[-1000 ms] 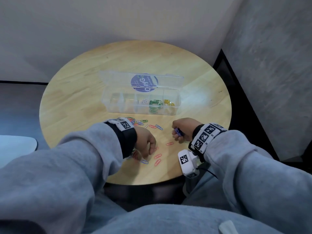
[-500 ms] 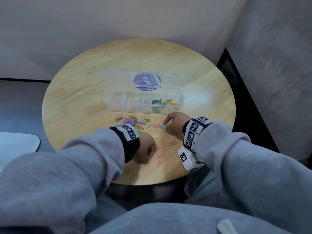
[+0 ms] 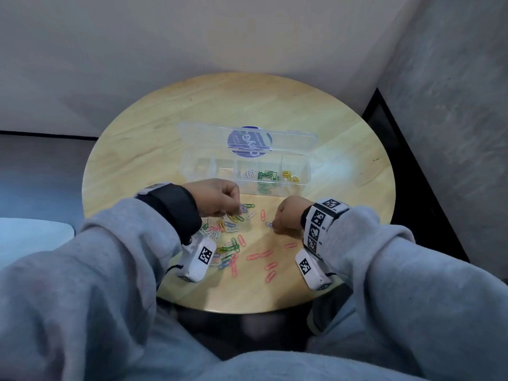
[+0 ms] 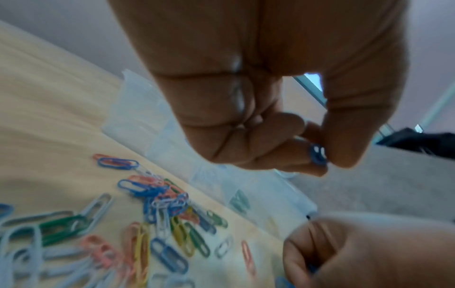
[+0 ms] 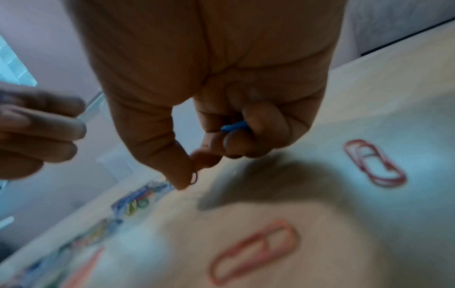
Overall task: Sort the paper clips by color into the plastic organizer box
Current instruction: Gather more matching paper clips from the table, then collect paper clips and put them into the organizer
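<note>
A clear plastic organizer box (image 3: pixel 305 171) stands open on the round wooden table (image 3: pixel 154 149), with white, green and yellow paper clips in separate compartments. My left hand (image 3: pixel 220 199) pinches a blue paper clip (image 4: pixel 317 155) between thumb and forefinger, above a mixed pile of clips (image 3: pixel 228 229). My right hand (image 3: pixel 286 215) is curled just right of the pile, keeping blue clips (image 5: pixel 234 125) in its folded fingers and pinching another blue clip (image 3: pixel 268 224) at the table. Several pink clips (image 3: pixel 264 259) lie loose near the front edge.
The box's lid (image 3: pixel 247 138), with a purple round label, lies folded back behind it. Walls close in behind and to the right of the table. My grey-sleeved arms (image 3: pixel 110 257) and lap fill the foreground. A white surface (image 3: pixel 27 235) shows at the left.
My left hand has moved up from the pink clips near the front edge to the pile's far side and picked up a blue clip. My right hand stayed near the pile's right side.
</note>
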Demonstrator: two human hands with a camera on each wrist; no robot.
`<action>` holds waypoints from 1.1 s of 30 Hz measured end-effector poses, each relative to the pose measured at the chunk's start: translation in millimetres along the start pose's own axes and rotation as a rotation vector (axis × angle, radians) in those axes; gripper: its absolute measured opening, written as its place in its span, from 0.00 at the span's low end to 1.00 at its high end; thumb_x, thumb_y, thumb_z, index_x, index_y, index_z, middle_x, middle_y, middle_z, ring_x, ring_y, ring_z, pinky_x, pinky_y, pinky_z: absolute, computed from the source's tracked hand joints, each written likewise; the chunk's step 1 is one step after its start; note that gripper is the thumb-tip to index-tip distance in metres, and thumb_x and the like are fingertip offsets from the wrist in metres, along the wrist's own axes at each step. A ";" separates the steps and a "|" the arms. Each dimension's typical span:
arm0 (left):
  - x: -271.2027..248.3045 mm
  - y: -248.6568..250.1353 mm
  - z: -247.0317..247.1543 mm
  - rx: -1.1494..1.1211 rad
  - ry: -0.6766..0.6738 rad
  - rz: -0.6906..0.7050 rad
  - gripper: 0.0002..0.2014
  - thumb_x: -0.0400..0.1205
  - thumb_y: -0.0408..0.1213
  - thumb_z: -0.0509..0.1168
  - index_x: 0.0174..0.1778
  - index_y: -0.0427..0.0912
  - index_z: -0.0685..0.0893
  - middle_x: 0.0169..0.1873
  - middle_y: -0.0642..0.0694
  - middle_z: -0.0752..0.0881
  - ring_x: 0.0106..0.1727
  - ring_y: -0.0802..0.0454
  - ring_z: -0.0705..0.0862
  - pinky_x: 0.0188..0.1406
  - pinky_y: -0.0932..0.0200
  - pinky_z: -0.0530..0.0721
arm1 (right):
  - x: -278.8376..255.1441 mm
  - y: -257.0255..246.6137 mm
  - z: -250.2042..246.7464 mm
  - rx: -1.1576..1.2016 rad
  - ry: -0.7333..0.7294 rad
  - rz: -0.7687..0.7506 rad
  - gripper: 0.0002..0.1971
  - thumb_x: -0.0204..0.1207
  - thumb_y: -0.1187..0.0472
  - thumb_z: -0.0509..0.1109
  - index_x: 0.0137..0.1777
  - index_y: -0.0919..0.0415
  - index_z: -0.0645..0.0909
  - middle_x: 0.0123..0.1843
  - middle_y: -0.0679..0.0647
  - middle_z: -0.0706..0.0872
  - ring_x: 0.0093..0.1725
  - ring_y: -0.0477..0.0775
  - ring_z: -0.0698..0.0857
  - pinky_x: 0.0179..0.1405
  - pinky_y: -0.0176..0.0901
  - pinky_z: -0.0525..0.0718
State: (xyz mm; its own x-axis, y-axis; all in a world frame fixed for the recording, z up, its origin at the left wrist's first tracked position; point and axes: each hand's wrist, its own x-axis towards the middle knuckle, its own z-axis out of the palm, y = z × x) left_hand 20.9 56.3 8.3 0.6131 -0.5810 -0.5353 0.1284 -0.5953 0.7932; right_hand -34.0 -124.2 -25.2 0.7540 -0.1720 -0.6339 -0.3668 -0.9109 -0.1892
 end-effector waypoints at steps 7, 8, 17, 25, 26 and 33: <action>-7.1 9.4 -30.6 -0.439 0.308 -0.079 0.11 0.83 0.23 0.55 0.42 0.42 0.77 0.32 0.44 0.74 0.26 0.56 0.77 0.17 0.73 0.74 | -15.9 -13.6 -34.1 0.672 -0.151 -0.184 0.11 0.75 0.72 0.64 0.32 0.61 0.73 0.37 0.63 0.78 0.29 0.52 0.71 0.29 0.40 0.69; -7.6 9.8 -34.5 -0.478 0.361 -0.087 0.11 0.83 0.25 0.54 0.42 0.42 0.77 0.33 0.44 0.73 0.28 0.55 0.75 0.16 0.74 0.73 | -16.5 -19.4 -37.8 0.758 -0.155 -0.206 0.12 0.76 0.74 0.61 0.34 0.61 0.73 0.35 0.61 0.76 0.27 0.50 0.70 0.27 0.37 0.68; 5.9 14.7 -55.6 -0.648 0.460 -0.098 0.14 0.82 0.24 0.49 0.41 0.36 0.80 0.37 0.41 0.75 0.32 0.51 0.78 0.21 0.70 0.83 | 3.7 -66.4 -50.9 1.237 -0.179 -0.164 0.16 0.79 0.78 0.48 0.36 0.65 0.71 0.35 0.58 0.69 0.31 0.53 0.71 0.27 0.35 0.78; 22.7 23.9 -53.3 -0.748 0.435 -0.040 0.11 0.83 0.28 0.51 0.48 0.35 0.80 0.46 0.40 0.77 0.47 0.48 0.79 0.55 0.56 0.77 | 25.0 -85.5 -54.8 1.493 -0.116 -0.163 0.21 0.75 0.81 0.51 0.61 0.65 0.75 0.50 0.61 0.78 0.48 0.53 0.80 0.52 0.38 0.81; 24.4 23.5 -52.5 -0.756 0.426 -0.034 0.12 0.83 0.29 0.51 0.53 0.34 0.79 0.45 0.40 0.76 0.52 0.47 0.77 0.61 0.55 0.75 | 26.1 -86.3 -53.8 1.499 -0.126 -0.171 0.23 0.75 0.81 0.50 0.64 0.65 0.74 0.55 0.63 0.81 0.54 0.55 0.83 0.57 0.40 0.81; 22.8 21.4 -46.7 -0.668 0.462 0.021 0.11 0.83 0.27 0.53 0.47 0.39 0.81 0.46 0.43 0.78 0.53 0.49 0.79 0.58 0.60 0.78 | 14.0 -76.0 -58.9 1.330 -0.081 -0.272 0.17 0.77 0.79 0.53 0.56 0.63 0.78 0.53 0.59 0.81 0.56 0.52 0.80 0.44 0.34 0.78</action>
State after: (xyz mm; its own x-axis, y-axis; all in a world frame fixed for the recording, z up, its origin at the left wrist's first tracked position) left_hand 74.0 56.3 26.7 0.8618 -0.2136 -0.4602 0.4619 -0.0446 0.8858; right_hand 36.5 -79.5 24.4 0.8693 0.0181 -0.4940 -0.4912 0.1432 -0.8592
